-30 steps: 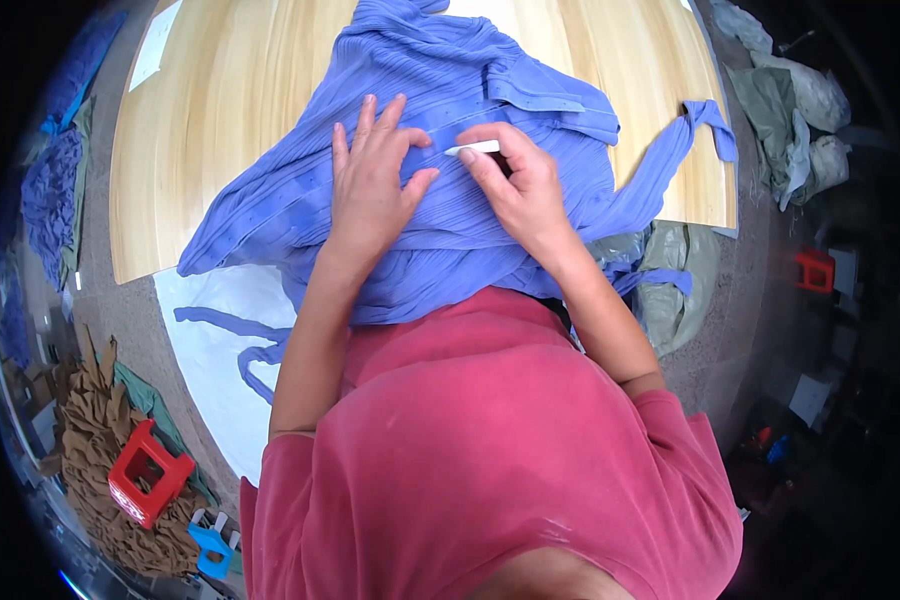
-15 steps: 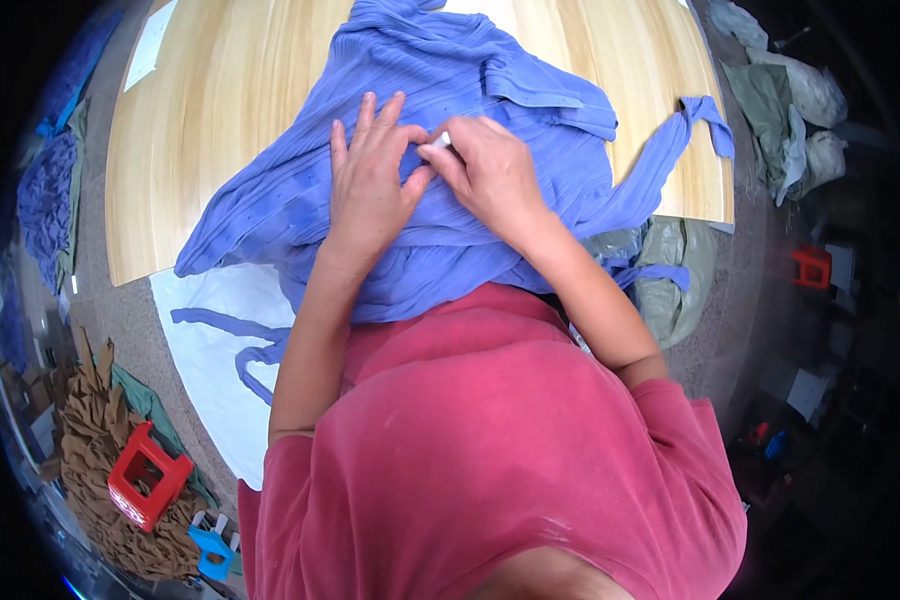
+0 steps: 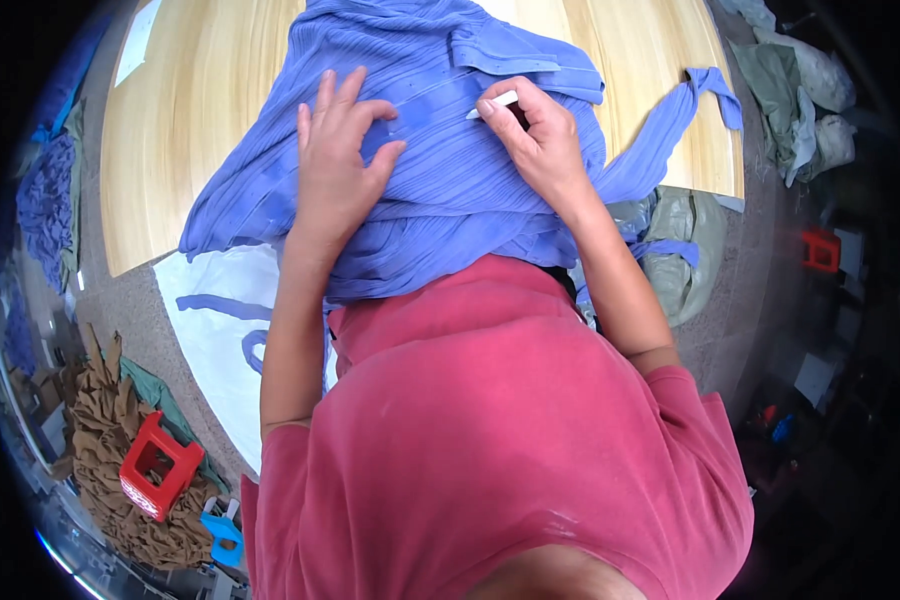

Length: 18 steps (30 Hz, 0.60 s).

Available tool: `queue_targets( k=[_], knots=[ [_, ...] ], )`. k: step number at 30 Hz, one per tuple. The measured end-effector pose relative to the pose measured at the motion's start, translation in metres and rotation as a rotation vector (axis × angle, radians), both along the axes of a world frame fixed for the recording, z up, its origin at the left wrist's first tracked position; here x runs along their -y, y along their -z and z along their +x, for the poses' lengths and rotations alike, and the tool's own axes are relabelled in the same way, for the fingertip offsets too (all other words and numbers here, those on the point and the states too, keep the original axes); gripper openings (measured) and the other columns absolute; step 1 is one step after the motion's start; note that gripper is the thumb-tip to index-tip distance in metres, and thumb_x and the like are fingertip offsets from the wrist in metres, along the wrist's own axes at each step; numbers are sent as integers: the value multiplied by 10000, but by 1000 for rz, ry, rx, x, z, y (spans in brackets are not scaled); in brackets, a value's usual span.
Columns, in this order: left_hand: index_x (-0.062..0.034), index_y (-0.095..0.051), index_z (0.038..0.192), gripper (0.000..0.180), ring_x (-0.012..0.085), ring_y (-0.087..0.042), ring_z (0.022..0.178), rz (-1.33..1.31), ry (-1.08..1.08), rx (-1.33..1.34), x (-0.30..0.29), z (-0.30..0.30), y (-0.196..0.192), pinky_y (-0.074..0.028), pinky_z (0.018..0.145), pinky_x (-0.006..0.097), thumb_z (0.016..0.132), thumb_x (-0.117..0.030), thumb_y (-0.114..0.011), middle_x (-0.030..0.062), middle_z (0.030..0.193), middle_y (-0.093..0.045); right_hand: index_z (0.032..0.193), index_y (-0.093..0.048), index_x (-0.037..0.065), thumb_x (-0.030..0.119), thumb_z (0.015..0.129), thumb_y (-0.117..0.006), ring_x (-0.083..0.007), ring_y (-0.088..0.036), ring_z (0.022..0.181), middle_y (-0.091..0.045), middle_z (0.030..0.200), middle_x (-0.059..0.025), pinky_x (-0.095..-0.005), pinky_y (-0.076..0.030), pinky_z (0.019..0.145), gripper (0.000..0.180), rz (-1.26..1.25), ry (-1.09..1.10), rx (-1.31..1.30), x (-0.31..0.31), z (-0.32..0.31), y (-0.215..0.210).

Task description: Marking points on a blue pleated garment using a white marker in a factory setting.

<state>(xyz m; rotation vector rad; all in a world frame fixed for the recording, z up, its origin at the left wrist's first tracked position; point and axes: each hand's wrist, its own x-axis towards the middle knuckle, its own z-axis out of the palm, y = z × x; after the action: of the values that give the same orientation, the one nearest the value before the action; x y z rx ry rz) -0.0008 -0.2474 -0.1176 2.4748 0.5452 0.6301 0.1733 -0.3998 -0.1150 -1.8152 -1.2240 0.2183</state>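
A blue-violet, finely ribbed garment (image 3: 430, 180) lies spread over the wooden table top, its near part hanging down in front of me. A flat stitched band (image 3: 425, 105) crosses it, with small dots along it. On the left of the garment my left hand (image 3: 342, 150) rests open, thumb and forefinger apart with nothing between them. To its right my right hand (image 3: 538, 130) is closed on a small white tool with a pointed tip (image 3: 505, 98), held between thumb and fingers just over the cloth. The tool's exact kind is not clear.
The pale wooden table (image 3: 200, 110) bears a white paper (image 3: 138, 42) at its far left. A blue-violet strap (image 3: 660, 130) trails right. White sheeting (image 3: 205, 350) hangs below left. A red stool (image 3: 160, 465) stands on brown cloth (image 3: 100, 430); bags (image 3: 815, 85) lie right.
My hands were close together over the cloth and have moved apart, the left leftward, the right rightward and farther away. The white tool has moved with my right hand.
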Motion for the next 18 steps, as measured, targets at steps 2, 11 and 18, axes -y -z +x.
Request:
queue_targets(
  k=[2, 11, 18],
  knots=[
    [-133, -628, 1022, 260, 377, -300, 1417, 58, 5, 27, 3, 6, 0, -187, 1123, 616, 792, -172, -741, 122, 1448, -453, 953, -633, 21, 183, 948, -641, -47, -543, 703, -629, 775, 6, -213, -444, 628, 162, -29, 34, -48, -2, -3, -2],
    [-144, -622, 1022, 276, 371, -290, 1423, 47, -43, -17, 11, 14, 6, -164, 1113, 652, 785, -189, -757, 114, 1442, -466, 978, -647, 36, 152, 935, -650, -48, -545, 719, -628, 796, 6, -220, -455, 635, 124, -30, 59, -58, -1, -12, -6],
    [-147, -613, 1056, 328, 354, -266, 1439, 13, -5, -46, 8, 12, 5, -147, 1121, 646, 769, -178, -768, 105, 1460, -453, 1014, -659, 39, 111, 906, -665, -88, -566, 712, -626, 812, -24, -246, -466, 633, 131, 40, -28, -93, -20, -32, -6]
  ],
)
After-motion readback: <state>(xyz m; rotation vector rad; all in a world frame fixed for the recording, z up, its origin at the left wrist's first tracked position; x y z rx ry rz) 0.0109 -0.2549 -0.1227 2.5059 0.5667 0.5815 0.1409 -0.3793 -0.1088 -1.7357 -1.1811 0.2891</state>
